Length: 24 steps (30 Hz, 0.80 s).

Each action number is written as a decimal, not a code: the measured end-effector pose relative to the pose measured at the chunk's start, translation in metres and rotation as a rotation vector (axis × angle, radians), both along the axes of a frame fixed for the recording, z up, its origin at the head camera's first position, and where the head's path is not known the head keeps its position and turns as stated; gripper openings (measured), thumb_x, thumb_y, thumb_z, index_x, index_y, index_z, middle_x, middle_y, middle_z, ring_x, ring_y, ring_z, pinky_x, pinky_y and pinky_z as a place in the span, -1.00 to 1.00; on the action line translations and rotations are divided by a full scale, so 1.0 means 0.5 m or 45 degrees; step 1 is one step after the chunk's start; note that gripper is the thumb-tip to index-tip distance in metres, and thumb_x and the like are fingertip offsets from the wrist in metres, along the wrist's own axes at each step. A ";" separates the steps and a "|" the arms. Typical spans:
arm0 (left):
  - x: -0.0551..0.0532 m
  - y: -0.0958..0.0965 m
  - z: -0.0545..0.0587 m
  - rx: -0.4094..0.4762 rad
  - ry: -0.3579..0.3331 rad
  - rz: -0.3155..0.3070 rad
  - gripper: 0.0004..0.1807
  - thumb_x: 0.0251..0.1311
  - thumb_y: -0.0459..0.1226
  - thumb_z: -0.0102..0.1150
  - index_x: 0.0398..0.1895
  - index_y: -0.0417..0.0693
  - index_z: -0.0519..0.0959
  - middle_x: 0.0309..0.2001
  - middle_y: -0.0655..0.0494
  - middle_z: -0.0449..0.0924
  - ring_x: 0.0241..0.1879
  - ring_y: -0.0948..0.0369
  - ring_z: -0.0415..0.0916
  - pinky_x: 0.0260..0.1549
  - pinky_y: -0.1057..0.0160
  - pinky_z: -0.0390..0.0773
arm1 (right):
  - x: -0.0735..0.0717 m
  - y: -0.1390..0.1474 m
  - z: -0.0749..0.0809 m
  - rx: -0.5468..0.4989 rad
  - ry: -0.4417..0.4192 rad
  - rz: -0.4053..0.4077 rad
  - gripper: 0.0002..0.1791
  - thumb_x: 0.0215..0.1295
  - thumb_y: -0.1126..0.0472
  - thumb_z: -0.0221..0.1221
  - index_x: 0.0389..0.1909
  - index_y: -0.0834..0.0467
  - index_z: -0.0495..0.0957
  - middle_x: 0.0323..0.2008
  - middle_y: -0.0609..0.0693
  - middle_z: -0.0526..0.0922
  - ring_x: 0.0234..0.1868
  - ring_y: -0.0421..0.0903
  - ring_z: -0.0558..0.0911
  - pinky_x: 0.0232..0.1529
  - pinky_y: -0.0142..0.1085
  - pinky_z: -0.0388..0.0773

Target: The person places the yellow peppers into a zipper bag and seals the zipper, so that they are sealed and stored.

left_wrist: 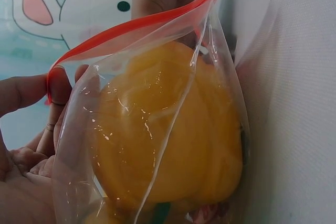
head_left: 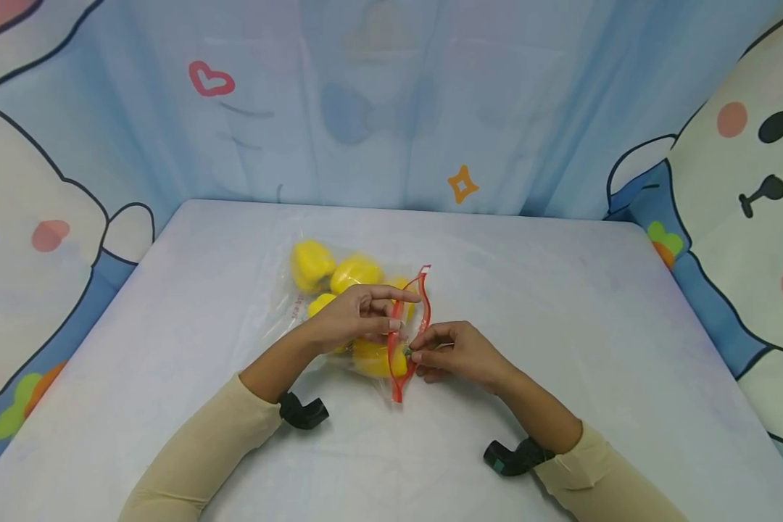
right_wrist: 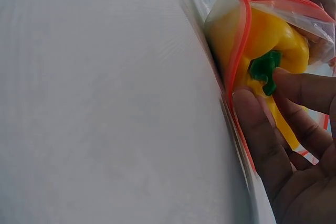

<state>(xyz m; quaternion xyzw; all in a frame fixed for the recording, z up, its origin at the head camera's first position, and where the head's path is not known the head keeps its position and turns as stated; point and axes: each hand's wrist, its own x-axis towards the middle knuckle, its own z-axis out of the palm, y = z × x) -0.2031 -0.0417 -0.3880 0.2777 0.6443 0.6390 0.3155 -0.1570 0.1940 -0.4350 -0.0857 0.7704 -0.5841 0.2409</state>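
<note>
A clear zip bag [head_left: 427, 304] with a red zip edge lies on the table, its mouth parted and facing right. Several yellow bell peppers [head_left: 312, 266] are inside it. My left hand [head_left: 346, 315] reaches over the bag and holds the upper part of its red edge [left_wrist: 131, 27] between thumb and fingers. At the mouth, my right hand [head_left: 460, 355] pinches the green stem [right_wrist: 266, 69] of one bell pepper [head_left: 372, 359]. That pepper's yellow body sits within the bag, just behind the red edge. The left hand and forearm hide some of the peppers.
A white cloth covers the table [head_left: 561, 290]. Behind it hangs a blue curtain [head_left: 391, 109] printed with cartoon animals. Black wrist-worn devices [head_left: 303, 413] stick out beneath both forearms, close above the cloth.
</note>
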 end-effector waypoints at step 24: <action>-0.003 0.000 -0.003 -0.009 0.046 0.006 -0.50 0.27 -0.40 0.16 0.30 -0.16 0.45 -0.50 0.12 0.49 -0.46 0.26 0.53 -0.25 0.25 0.70 | 0.001 -0.016 -0.003 0.030 0.042 -0.036 -0.77 0.26 0.22 0.31 -0.17 0.30 0.62 -0.24 0.16 0.75 -0.29 -0.03 0.76 -0.27 -0.12 0.73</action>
